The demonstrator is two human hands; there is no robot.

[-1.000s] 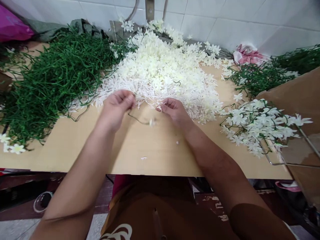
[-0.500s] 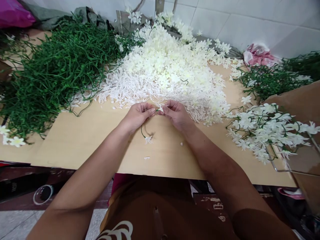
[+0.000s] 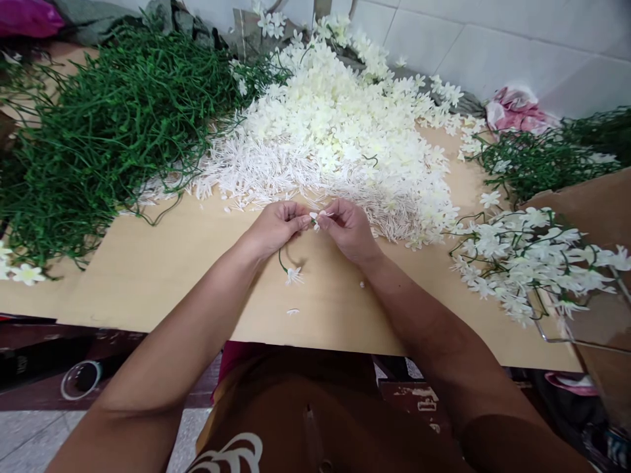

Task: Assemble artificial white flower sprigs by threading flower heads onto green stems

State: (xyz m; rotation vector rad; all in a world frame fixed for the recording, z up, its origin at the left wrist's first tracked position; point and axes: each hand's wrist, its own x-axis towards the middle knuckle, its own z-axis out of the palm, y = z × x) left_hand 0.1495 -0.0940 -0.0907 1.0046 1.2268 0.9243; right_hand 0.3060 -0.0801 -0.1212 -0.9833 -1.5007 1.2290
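Wood makes the big table, and it stands against a white tiled wall. One brown box sits at the right edge; what is in it cannot be seen. One see-through tray sticks out by it, with stems of white flowers lying over its rim. On the table are big heaps: one heap of green stems at the left, one heap of loose white blooms in the middle, one smaller green heap at the far right, and one bunch of finished flower stems near the box. One pink rag lies by the wall. Two hands meet in front of the white heap. The left hand pinches a thin green stem that hangs down to one small flower resting on the table. The right hand pinches one white bloom tight at the stem's top, fingertips of both hands almost touching. Two tiny white bits lie on the wood nearby, a petal and a bead.
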